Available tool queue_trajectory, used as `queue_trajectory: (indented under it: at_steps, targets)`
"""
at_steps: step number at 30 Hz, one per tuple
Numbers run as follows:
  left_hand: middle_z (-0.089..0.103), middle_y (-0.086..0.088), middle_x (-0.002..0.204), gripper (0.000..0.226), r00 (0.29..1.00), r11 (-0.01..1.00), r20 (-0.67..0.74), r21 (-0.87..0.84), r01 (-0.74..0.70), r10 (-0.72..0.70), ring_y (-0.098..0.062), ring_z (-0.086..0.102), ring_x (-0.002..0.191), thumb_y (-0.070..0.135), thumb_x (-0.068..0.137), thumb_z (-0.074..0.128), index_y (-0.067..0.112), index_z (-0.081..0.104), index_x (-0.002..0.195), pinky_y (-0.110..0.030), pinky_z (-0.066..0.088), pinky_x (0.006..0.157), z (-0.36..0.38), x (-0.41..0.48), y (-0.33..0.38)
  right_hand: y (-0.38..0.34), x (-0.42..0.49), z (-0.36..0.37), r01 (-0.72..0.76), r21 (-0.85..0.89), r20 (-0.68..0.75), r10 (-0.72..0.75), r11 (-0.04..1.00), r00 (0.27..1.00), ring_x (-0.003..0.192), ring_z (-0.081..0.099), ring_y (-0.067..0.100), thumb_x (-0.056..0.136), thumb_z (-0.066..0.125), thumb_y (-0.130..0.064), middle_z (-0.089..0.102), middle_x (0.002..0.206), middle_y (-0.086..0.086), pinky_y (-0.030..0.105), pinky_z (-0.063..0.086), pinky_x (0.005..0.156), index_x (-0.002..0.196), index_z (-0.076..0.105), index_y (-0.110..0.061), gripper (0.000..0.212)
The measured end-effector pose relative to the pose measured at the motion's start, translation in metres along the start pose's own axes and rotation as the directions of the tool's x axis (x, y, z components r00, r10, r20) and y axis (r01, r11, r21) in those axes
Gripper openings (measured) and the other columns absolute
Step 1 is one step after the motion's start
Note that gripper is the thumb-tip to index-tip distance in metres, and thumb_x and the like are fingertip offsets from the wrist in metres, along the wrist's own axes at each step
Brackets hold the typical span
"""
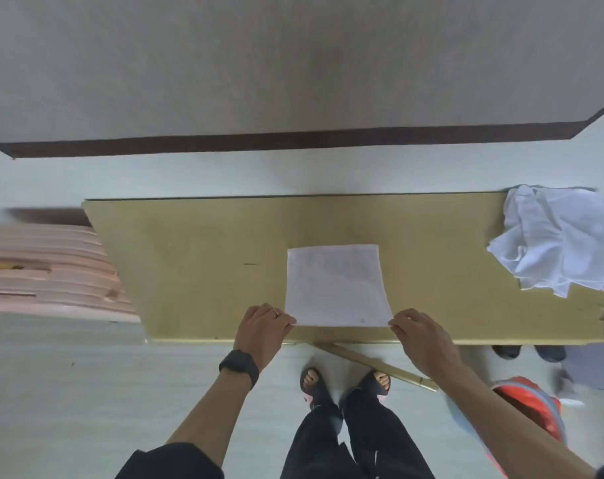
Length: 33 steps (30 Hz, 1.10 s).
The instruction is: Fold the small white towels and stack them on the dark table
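1. The white towel [335, 285] lies flat on the middle of the desk [197, 264], with its near edge just inside the desk's front edge. It looks smooth and roughly square. I cannot tell whether it is one layer or already folded.
2. The left hand [262, 323] pinches the towel's near-left corner between the thumb and curled fingers. The right hand [421, 335] pinches the near-right corner the same way.
3. Judging by this grip, a fold is just starting: the near edge is held ready to go over to the far edge.
4. The next move calls for lifting both corners together and level. They then go down on the far corners so the edges meet, and the crease is pressed flat. Cloth this thin would likely sag or skew if the hands drift apart.
5. A heap of towels [556, 240] lies crumpled at the right end of the desk, well apart from the flat one, so most of the task seems left to do.
6. No folded stack shows anywhere. The desk top looks tan rather than dark. A dark smear [45, 214] behind the pink slatted seat [48, 271] on the left may be the table meant, but it is too blurred to say.
7. The frame edge cuts off the heap's right side, and any fingertips under the towel corners are hidden.
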<state>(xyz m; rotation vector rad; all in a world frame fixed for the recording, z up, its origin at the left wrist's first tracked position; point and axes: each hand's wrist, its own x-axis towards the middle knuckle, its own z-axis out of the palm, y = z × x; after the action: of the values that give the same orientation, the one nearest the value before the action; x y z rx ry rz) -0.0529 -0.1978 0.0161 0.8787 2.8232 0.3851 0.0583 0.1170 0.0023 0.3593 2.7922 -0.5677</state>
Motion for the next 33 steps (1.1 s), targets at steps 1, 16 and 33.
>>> queue_trajectory:
  at_steps: [1,16,33]
  targets:
    - [0.071,0.012,0.072,0.005,0.999,1.0,0.048,-0.002,0.004,-0.004,-0.014,0.067,0.074,0.027,0.076,0.081,0.03,0.078,0.078,-0.024,0.042,0.077,0.011,-0.011,0.001,0.003,-0.011,0.012,-0.027,-0.003,0.051,0.027,1.0,0.998,0.103,0.059,0.019,0.1,0.054,-0.03,0.063,0.118,-0.012,0.036,0.052,0.078,0.11,0.071,-0.026,0.021]
    - [0.073,0.012,0.092,0.012,0.857,0.728,0.302,-0.452,0.515,-0.418,-0.01,0.066,0.091,0.036,0.092,0.065,0.03,0.073,0.1,-0.028,0.051,0.084,0.033,0.026,-0.015,-0.001,0.028,0.023,-0.304,0.455,0.056,0.314,0.837,0.948,0.085,0.064,0.009,0.096,0.062,-0.029,0.07,0.092,-0.008,0.015,0.042,0.074,0.1,0.071,-0.024,0.012]
    - [0.073,0.013,0.091,0.02,0.809,0.676,0.213,-0.456,0.578,-0.548,-0.008,0.066,0.085,0.042,0.093,0.063,0.033,0.076,0.106,-0.026,0.052,0.082,0.08,0.089,-0.042,0.008,0.113,0.058,-0.278,0.475,-0.136,0.381,0.835,0.914,0.075,0.057,0.004,0.095,0.06,-0.022,0.065,0.084,-0.002,-0.004,0.032,0.069,0.104,0.074,-0.027,0.018]
